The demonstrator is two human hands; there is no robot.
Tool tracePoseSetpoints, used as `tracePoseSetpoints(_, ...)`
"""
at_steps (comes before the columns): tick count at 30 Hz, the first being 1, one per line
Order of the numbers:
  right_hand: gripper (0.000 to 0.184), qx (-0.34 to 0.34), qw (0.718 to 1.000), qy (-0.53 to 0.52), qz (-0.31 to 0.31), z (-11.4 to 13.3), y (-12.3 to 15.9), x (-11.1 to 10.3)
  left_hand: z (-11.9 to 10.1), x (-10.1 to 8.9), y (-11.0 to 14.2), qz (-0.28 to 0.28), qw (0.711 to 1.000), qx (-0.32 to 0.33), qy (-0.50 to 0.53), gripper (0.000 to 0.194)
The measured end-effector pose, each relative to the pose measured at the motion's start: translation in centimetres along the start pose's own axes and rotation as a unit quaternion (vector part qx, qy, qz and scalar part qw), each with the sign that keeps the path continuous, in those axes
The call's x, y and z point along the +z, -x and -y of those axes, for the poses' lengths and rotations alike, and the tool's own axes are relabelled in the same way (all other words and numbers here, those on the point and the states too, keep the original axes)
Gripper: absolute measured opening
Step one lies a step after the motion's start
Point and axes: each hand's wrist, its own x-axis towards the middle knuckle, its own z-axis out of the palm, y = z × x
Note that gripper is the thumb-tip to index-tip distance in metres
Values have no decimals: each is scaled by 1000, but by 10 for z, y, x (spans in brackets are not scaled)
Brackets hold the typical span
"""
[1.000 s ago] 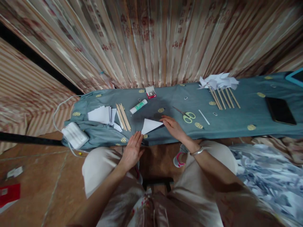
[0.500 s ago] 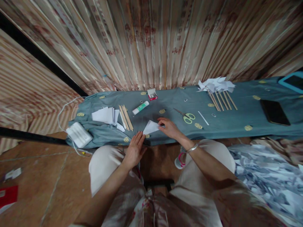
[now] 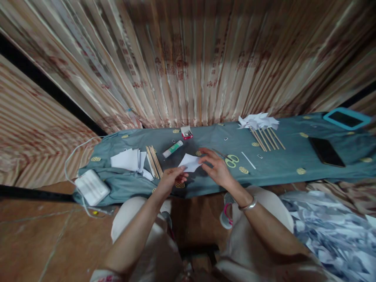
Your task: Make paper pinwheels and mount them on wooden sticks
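A small white square of paper with a crease is held just above the cloth-covered table. My left hand pinches its lower left corner, thumb on top and fingers curled beneath. My right hand is at its right corner, thumb and fingertips on the edge, index finger raised apart. Behind the paper lie a glue stick and a small open red-and-white box of metal pins. Green-handled scissors lie beyond my right hand, their blades partly hidden by it.
Left of my hands are wooden sticks and white paper pieces. A white power strip sits at the left end. Further right are a paper strip, paper pinwheels on sticks, a black phone and a blue-framed tablet.
The paper, folded into a triangle on the table, is now opened out and lifted. My left hand has gone from lying flat to pinching it. The view has shifted slightly.
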Motion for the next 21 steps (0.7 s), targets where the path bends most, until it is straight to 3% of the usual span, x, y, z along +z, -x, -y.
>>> tracePoseSetpoints(4, 18, 10, 998, 52, -39, -6, -4, -17, -10, 14, -16, -11, 999, 28, -13, 44)
tracePoseSetpoints(7, 26, 65, 985, 149, -66, -19, -6, -43, -19, 21, -31, -41, 995, 90, -11, 38)
tracePoseSetpoints(9, 26, 151, 956, 249, -31, -31, -4, -62, -22, 23, -41, -66, 989, 133, -16, 33)
tracePoseSetpoints(12, 27, 261, 888, 372, 65, -47, 4, -80, -24, 24, -52, -88, 979, 181, -36, 27)
tracePoseSetpoints(17, 29, 255, 848, 444, 135, -58, 11, -74, -28, 26, -56, -81, 971, 216, -60, 27)
tracePoseSetpoints(21, 29, 250, 857, 430, 137, -59, 7, -65, -33, 29, -53, -92, 966, 231, -78, 29)
